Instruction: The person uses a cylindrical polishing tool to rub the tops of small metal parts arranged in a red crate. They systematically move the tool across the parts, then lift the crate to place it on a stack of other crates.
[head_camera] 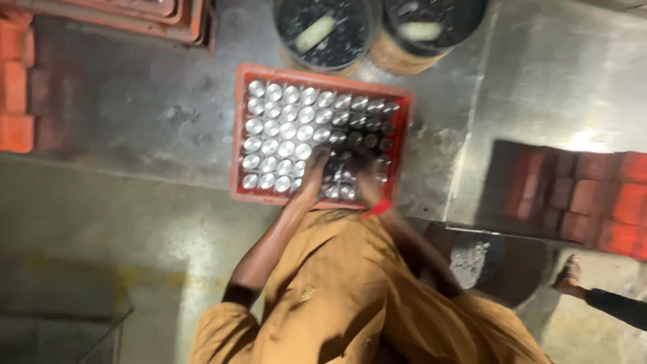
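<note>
An orange plastic crate (240, 135) stands on the wet grey floor, packed with several rows of shiny round metal containers (280, 128). Both my arms reach forward over my brown garment into the crate's near side. My left hand (315, 167) rests on the containers near the middle of the front rows. My right hand (356, 165), with a red band at its wrist, sits just beside it on the darker containers. The frame is blurred, so I cannot tell whether either hand grips a container.
Two round dark drums (323, 30) (431, 27) stand just behind the crate. Stacked orange trays (135, 17) lie at the top left, and orange blocks (17, 81) (586, 195) sit at both sides. Another person's sandalled foot (569, 275) is at the right.
</note>
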A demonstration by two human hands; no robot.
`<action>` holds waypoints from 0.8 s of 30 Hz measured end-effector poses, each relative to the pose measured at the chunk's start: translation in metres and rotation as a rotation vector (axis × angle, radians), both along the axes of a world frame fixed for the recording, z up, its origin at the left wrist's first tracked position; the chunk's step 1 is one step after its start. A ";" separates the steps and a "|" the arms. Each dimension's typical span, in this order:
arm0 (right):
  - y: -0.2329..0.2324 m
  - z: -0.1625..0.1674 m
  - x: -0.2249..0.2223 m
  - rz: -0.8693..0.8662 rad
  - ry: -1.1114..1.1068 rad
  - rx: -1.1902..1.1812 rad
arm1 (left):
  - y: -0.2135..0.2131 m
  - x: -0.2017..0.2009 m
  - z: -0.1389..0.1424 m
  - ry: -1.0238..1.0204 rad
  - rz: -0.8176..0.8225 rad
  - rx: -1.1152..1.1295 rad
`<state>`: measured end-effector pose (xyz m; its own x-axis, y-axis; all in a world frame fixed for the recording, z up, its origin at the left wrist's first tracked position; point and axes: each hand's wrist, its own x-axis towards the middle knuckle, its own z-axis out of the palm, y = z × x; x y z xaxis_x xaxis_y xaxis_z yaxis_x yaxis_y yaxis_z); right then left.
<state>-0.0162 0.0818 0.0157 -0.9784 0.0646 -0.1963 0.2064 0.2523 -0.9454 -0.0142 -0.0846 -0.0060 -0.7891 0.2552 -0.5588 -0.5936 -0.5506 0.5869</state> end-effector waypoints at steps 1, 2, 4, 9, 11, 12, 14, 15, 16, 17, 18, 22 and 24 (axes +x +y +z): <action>0.008 0.000 -0.003 -0.081 0.078 -0.094 | -0.004 0.001 -0.004 -0.036 0.058 0.157; 0.016 0.003 -0.009 -0.082 0.067 -0.196 | -0.010 -0.001 -0.006 -0.070 0.104 0.301; 0.039 0.014 -0.026 -0.101 0.171 -0.297 | -0.016 -0.002 0.002 -0.148 0.192 0.615; 0.080 0.041 -0.064 -0.086 0.397 0.305 | -0.009 0.006 0.043 -0.526 0.197 0.447; 0.092 0.050 -0.071 -0.025 0.504 0.578 | -0.006 0.008 0.048 -0.417 0.099 0.607; 0.096 0.052 -0.072 0.015 0.562 0.681 | -0.008 0.009 0.047 -0.274 0.056 0.753; 0.102 0.051 -0.077 0.089 0.631 0.832 | -0.011 0.009 0.042 -0.125 0.041 0.778; 0.104 0.049 -0.080 0.118 0.639 0.884 | -0.014 0.009 0.039 -0.126 0.062 0.663; 0.106 0.045 -0.086 0.147 0.649 0.936 | -0.016 0.007 0.036 -0.124 0.082 0.547; 0.107 0.040 -0.092 0.164 0.669 0.948 | -0.018 0.007 0.034 -0.108 0.069 0.533; 0.107 0.034 -0.098 0.182 0.686 0.962 | -0.020 0.006 0.033 -0.097 0.056 0.521; 0.102 0.018 -0.111 0.228 0.650 0.927 | -0.024 0.010 0.029 -0.069 0.061 0.498; 0.102 0.019 -0.114 0.236 0.634 0.968 | -0.024 0.011 0.025 -0.094 0.080 0.506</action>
